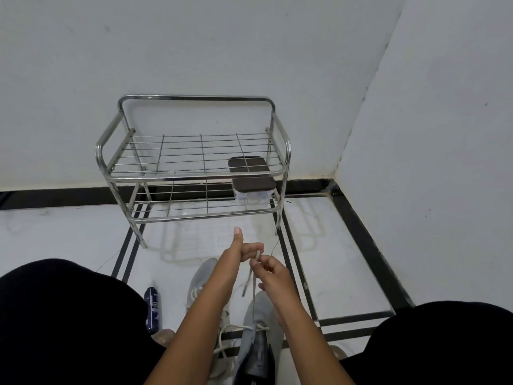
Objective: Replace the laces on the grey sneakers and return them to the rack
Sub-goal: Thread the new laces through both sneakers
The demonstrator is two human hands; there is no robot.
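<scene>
Two grey sneakers lie on the white floor between my knees, toes pointing away from me. The right sneaker [259, 326] has a pale lace [253, 287] drawn up taut from its eyelets. My left hand [244, 250] grips the upper end of that lace, thumb sticking up. Just beside it, my right hand [270, 269] pinches the same lace. My left forearm crosses over the left sneaker [198, 282], whose loose lace trails on the floor. The metal shoe rack [194, 173] stands ahead against the wall, both wire shelves bare of shoes.
A clear box with a brown lid [254, 186] sits on the rack's lower shelf at the right. A dark blue bottle [152, 309] lies on the floor by my left knee. Walls meet in a corner at the right. Black stripes cross the floor.
</scene>
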